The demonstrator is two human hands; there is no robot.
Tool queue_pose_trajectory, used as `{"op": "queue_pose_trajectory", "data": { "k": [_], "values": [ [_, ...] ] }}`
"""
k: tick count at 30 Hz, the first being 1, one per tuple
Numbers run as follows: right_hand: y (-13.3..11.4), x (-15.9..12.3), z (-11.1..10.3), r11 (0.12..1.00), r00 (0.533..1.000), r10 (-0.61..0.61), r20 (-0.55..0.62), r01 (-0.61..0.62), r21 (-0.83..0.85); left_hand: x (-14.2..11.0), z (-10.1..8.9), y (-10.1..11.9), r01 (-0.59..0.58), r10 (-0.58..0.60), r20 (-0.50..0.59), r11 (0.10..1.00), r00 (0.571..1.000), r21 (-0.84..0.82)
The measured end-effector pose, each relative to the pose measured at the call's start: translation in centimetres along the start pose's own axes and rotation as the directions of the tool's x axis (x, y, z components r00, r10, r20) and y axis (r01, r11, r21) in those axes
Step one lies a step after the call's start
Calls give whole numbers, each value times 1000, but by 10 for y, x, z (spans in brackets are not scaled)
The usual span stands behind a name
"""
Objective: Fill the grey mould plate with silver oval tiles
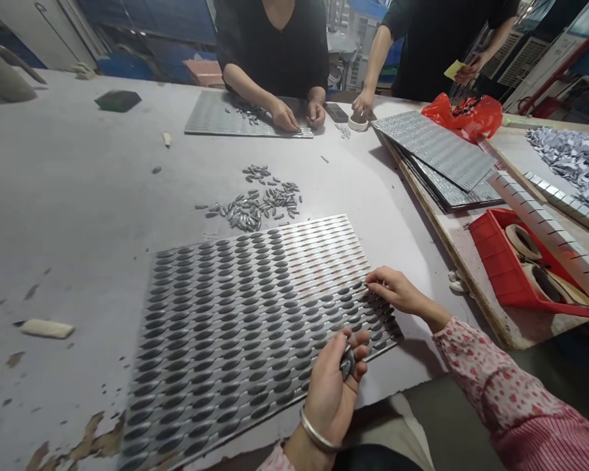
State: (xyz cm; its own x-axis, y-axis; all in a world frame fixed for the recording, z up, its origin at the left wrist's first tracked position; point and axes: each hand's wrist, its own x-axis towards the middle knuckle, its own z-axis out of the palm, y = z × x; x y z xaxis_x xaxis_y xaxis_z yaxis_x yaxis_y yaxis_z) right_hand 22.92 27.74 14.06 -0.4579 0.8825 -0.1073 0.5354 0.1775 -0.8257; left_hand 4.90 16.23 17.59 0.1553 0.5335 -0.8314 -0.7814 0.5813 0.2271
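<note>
A patterned panel (245, 314) lies before me on the white table, with rows of dark oval pieces set into much of it. Its upper right part shows bare light slots (324, 252). My left hand (336, 376), palm up over the panel's near edge, is curled around several grey oval pieces (346, 362). At the panel's right side my right hand (391, 288) has thumb and fingers pinched together, touching the surface by a row of ovals; what they pinch is too small to make out. Beyond the panel's far edge sits a loose pile of grey oval pieces (248, 210).
Across the table (78, 216), a person's hands (285, 116) work on another panel (211, 121). A second person's hand (362, 104) touches a tape roll (358, 123). Stacked panels (436, 147), a red bin (500, 261) and a red bag (488, 118) stand right. A white-handled tool (46, 328) lies left.
</note>
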Motion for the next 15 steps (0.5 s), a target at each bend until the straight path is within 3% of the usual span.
{"op": "queue_pose_trajectory", "data": {
  "k": [3, 9, 15],
  "values": [
    [9, 4, 2, 973, 991, -124, 46, 131, -191, 3, -2, -2, 15, -15, -2, 1000, 1000, 6],
    [8, 9, 17, 949, 994, -108, -8, 101, -299, 9, -9, -8, -48, 49, 71, 999, 996, -18],
    [5, 4, 20, 882, 978, -171, -119, 98, -460, 8, -3, -5, -44, 42, -26, 997, 999, -58]
  ]
}}
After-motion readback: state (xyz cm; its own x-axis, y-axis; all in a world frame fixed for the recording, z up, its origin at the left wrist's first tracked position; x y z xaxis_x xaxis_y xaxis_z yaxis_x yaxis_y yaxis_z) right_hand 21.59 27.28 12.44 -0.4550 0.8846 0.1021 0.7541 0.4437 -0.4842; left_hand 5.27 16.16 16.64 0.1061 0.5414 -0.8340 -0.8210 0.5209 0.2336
